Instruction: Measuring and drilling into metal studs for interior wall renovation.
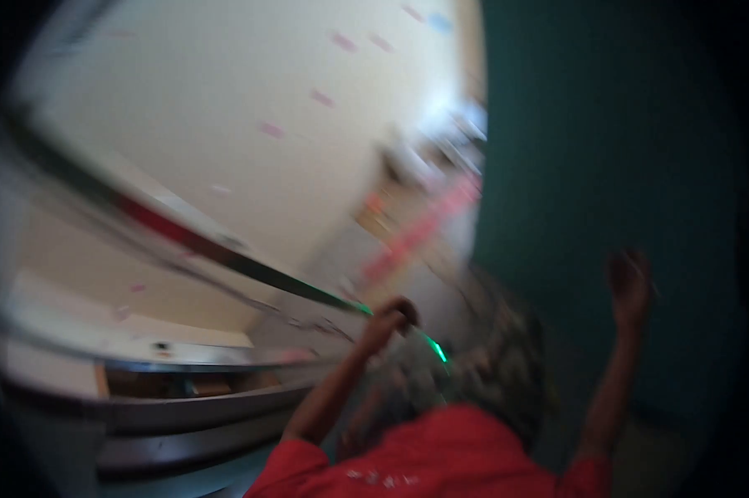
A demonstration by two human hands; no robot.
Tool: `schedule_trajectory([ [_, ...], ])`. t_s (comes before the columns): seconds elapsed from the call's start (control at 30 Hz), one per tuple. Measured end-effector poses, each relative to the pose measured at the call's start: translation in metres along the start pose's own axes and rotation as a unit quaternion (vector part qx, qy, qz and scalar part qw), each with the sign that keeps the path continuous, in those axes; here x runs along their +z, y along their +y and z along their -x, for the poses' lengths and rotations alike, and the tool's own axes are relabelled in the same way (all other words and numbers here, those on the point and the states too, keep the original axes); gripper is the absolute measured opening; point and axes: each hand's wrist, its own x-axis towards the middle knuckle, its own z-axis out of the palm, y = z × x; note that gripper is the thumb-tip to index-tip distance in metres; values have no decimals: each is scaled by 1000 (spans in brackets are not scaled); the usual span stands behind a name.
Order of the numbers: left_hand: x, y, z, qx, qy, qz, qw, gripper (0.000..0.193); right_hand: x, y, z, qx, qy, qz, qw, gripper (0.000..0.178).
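Frame is heavily motion-blurred, so details are soft. Left hand [394, 318] sits just right of centre, fingers curled shut around what looks like a thin green-lit rod [435, 349]; the glowing streak runs down-right from the fist, long axis diagonal. Can't tell for sure if the dark rail [225, 253] that sweeps in from the upper left is the same piece or something behind it. Right hand [630, 282] is up at right of the frame, well apart from the rod, against the dark teal wall [607, 124]; can't tell if its fingers are open or closed. Left hand is clearly the nearer one. Both arms come out of red sleeves [441, 461] at the lower edge. White wall [225, 108] fills the upper left, grey shelf edge [192, 407] lower left.
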Motion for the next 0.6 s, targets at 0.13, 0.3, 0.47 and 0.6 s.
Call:
schedule_trajectory([
  [0.13,51,-111,16,-215,63,7,975,12,19,26,-14,125,69,297,944,54],
  [0.3,121,-222,61,-351,66,97,929,13,-124,124,-37,301,141,480,812,63],
  [0.47,172,-304,17,-232,113,-68,964,14,-373,312,-6,313,-305,811,388,32],
  [0.6,177,-324,-2,-240,192,-190,932,15,-335,440,35,447,-427,724,307,24],
])
